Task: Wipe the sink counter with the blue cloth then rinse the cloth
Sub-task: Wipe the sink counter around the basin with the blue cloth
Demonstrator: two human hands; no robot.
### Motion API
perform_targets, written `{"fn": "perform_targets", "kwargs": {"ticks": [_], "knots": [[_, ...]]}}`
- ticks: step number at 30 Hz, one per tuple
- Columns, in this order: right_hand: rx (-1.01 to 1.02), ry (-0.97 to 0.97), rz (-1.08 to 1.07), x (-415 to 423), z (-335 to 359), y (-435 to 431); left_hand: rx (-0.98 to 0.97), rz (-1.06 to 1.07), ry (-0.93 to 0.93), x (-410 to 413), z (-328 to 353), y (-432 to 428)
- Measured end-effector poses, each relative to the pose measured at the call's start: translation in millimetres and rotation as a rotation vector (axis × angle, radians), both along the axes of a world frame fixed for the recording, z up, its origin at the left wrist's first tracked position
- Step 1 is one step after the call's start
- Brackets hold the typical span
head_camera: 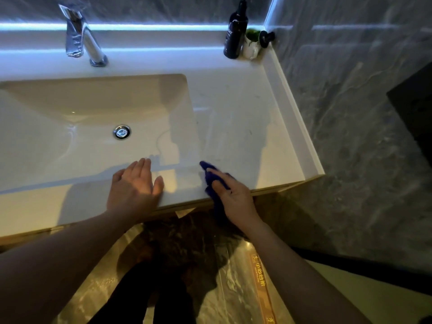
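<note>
The white sink counter (245, 118) runs to the right of the basin (98, 136), and wet streaks show on it. My right hand (231, 197) presses the blue cloth (211, 177) onto the counter's front edge, right of the basin; part of the cloth hangs down over the edge under my palm. My left hand (135, 185) lies flat with fingers together on the front rim of the basin, holding nothing. The chrome tap (81, 38) stands at the back, with no water running.
A dark pump bottle (235, 31) and a small white container with a green and black top (253, 43) stand in the back right corner. A raised lip (294, 113) borders the counter's right side against the grey marble wall. The drain (121, 132) sits mid-basin.
</note>
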State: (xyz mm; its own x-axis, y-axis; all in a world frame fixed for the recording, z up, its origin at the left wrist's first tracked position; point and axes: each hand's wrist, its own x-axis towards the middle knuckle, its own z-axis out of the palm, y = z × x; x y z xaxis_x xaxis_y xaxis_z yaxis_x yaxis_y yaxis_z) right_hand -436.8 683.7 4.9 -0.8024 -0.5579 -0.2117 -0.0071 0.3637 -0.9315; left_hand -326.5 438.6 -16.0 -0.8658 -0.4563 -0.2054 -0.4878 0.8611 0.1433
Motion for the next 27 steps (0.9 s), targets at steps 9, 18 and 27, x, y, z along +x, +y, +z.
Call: {"fn": "perform_targets", "kwargs": {"ticks": [9,18,27], "knots": [[0.446,0.476,-0.167,-224.2,-7.4,-15.6,-0.005,-0.015,-0.05,-2.6,-0.2,-2.5],[0.876,0.591,0.018,-277.0,-25.1,-84.7,0.014,0.017,-0.095,-3.2,-8.8,-5.1],[0.816,0.696,0.374,-211.9,-20.8,-119.5,0.017,0.011,-0.094,-4.3,-3.7,-4.8]]}}
